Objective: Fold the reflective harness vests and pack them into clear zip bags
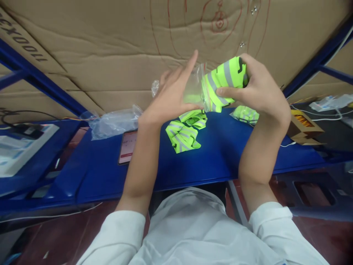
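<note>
Above the blue table [215, 158], my right hand [259, 86] grips a rolled neon-yellow reflective vest [224, 79] with grey stripes, thumb on the near side. My left hand [173, 90] is wrapped round a clear plastic bag [194, 86], its thumb and fingers on either side of the bag's mouth. The vest's left end meets the bag's opening; how far inside it reaches I cannot tell. Beneath the hands lie crumpled neon-yellow reflective pieces [183, 136]. Behind my right wrist sits another bagged neon-yellow piece [245, 115].
Empty clear bags [114, 121] lie at the table's left, beside a phone [128, 147]. An open cardboard box [305, 125] stands at the right. Cardboard sheeting [110, 48] forms the back wall, with blue frame bars [49, 90] at the sides. A white device [27, 147] sits far left.
</note>
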Available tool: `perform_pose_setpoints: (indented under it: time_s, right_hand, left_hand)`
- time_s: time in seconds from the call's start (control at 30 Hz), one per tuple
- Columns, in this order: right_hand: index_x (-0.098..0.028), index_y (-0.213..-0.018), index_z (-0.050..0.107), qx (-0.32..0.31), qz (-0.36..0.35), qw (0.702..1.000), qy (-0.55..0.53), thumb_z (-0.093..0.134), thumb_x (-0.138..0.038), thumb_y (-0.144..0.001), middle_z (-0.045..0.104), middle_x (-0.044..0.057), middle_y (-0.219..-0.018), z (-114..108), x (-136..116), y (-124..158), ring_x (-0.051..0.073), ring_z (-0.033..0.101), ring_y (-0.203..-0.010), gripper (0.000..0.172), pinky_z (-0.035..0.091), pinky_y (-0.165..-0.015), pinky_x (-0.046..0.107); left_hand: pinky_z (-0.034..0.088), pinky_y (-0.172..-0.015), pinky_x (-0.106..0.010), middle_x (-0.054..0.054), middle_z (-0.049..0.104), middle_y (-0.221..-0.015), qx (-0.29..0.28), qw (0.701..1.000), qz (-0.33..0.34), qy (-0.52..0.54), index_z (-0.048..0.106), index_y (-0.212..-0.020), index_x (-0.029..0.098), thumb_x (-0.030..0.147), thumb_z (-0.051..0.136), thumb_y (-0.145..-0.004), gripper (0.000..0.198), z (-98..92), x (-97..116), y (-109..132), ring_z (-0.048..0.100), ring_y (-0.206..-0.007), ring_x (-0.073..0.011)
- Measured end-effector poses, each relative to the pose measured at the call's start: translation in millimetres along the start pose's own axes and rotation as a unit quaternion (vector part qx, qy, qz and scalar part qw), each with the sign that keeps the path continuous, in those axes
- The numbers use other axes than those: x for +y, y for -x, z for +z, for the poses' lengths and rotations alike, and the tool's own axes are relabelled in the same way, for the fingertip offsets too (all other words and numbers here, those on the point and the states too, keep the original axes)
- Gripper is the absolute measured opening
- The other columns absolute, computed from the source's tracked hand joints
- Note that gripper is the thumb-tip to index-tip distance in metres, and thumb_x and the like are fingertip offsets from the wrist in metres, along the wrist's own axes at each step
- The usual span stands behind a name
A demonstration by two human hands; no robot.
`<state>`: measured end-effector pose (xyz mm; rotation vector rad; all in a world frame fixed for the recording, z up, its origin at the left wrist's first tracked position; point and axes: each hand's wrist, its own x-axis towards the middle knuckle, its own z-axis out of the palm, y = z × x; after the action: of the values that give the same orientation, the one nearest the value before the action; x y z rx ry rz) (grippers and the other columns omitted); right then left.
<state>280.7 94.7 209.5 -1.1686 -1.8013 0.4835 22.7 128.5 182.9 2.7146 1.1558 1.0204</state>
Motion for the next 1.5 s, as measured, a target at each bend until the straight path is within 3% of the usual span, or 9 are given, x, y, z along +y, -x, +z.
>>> perform_pose_setpoints:
  time_s: [0.17, 0.43, 0.6, 0.67, 0.77, 0.93, 1.13, 1.33, 1.5]
  right_hand:
    - [-0.03, -0.098, 0.065, -0.025, 0.042, 0.999, 0.02, 0.096, -0.041, -0.074, 0.067, 0.005, -0.106, 7.0, 2.6, -4.6, 0.027, 0.068, -0.089, 0.041, 0.059, -0.046, 0.037]
    - [-0.027, -0.1, 0.067, -0.028, 0.12, 0.985, -0.123, 0.1, -0.039, -0.069, 0.074, 0.002, -0.097, 28.0, 10.8, -19.2, 0.023, 0.071, -0.077, 0.048, 0.059, -0.047, 0.031]
    - [-0.027, -0.091, 0.07, -0.004, 0.114, 0.969, -0.218, 0.094, -0.042, -0.069, 0.072, 0.002, -0.09, 33.5, 18.6, -29.0, 0.021, 0.068, -0.071, 0.036, 0.055, -0.046, 0.031]
    - [-0.027, -0.092, 0.071, 0.014, 0.108, 0.966, -0.233, 0.092, -0.041, -0.07, 0.074, 0.003, -0.097, 35.9, 19.4, -30.3, 0.02, 0.068, -0.076, 0.034, 0.058, -0.052, 0.032]
    - [-0.028, -0.101, 0.07, 0.012, 0.12, 0.967, -0.224, 0.093, -0.042, -0.072, 0.075, 0.003, -0.105, 38.2, 18.2, -27.4, 0.023, 0.07, -0.088, 0.039, 0.066, -0.072, 0.039]
    - [-0.032, -0.108, 0.065, 0.03, 0.044, 0.989, -0.138, 0.094, -0.042, -0.078, 0.074, 0.002, -0.113, 40.4, 20.8, -23.9, 0.028, 0.07, -0.11, 0.043, 0.066, -0.092, 0.048]
    - [-0.029, -0.099, 0.067, -0.007, 0.09, 0.968, -0.234, 0.092, -0.058, -0.07, 0.077, 0.004, -0.106, 54.5, 23.9, -33.8, 0.031, 0.075, -0.094, 0.048, 0.068, -0.065, 0.046]
    - [-0.036, -0.103, 0.069, 0.053, -0.004, 0.989, -0.139, 0.095, -0.043, -0.071, 0.077, -0.004, -0.111, 58.3, 15.5, -28.4, 0.026, 0.072, -0.11, 0.042, 0.062, -0.108, 0.046]
    - [-0.032, -0.098, 0.07, -0.017, 0.057, 0.972, -0.229, 0.086, -0.055, -0.078, 0.078, 0.003, -0.111, 59.8, 21.5, -35.2, 0.032, 0.075, -0.107, 0.034, 0.069, -0.088, 0.05]
  left_hand:
    - [0.026, -0.138, -0.055, -0.01, 0.038, -0.175, -0.065, 0.998, -0.021, -0.005, 0.023, -0.174, 0.021, 0.051, 0.087, -0.077, 0.121, 18.8, -5.4, -6.2, 0.035, -0.162, -0.0365]
    - [0.026, -0.135, -0.059, 0.0, 0.039, -0.174, -0.051, 0.999, -0.005, 0.009, 0.031, -0.167, 0.039, 0.059, 0.085, -0.078, 0.105, 19.5, 3.8, -3.5, 0.035, -0.162, -0.0298]
    - [0.027, -0.136, -0.049, -0.009, 0.035, -0.176, -0.011, 0.999, -0.036, -0.009, 0.027, -0.17, 0.025, 0.058, 0.086, -0.08, 0.113, 25.2, 19.4, -5.7, 0.031, -0.164, -0.0284]
    - [0.024, -0.137, -0.047, -0.011, 0.031, -0.178, 0.008, 0.999, -0.05, -0.019, 0.023, -0.172, 0.02, 0.059, 0.082, -0.084, 0.113, 29.4, 24.4, -6.6, 0.026, -0.166, -0.0277]
    - [0.023, -0.137, -0.05, -0.007, 0.026, -0.18, 0.005, 0.998, -0.064, -0.018, 0.017, -0.174, 0.027, 0.064, 0.077, -0.086, 0.113, 33.3, 23.3, -5.9, 0.02, -0.169, -0.0294]
    - [0.03, -0.138, -0.046, -0.005, 0.019, -0.183, -0.027, 0.999, -0.019, -0.006, 0.011, -0.176, 0.027, 0.054, 0.084, -0.083, 0.122, 26.5, 8.6, 0.3, 0.02, -0.17, -0.0255]
    - [0.04, -0.131, -0.046, -0.01, 0.032, -0.178, 0.023, 0.999, -0.011, -0.023, 0.023, -0.174, 0.022, 0.047, 0.087, -0.082, 0.114, 13.1, 4.9, 1.1, 0.03, -0.167, -0.0268]
    - [0.032, -0.134, -0.052, 0.003, 0.033, -0.178, 0.006, 0.999, -0.042, -0.02, 0.022, -0.172, 0.044, 0.063, 0.078, -0.082, 0.107, 18.5, 2.8, -3.3, 0.028, -0.167, -0.0289]
    - [0.035, -0.134, -0.048, -0.01, 0.036, -0.176, 0.051, 0.998, -0.022, -0.026, 0.024, -0.174, 0.024, 0.06, 0.081, -0.079, 0.117, 18.4, 4.2, -2.9, 0.032, -0.165, -0.0314]
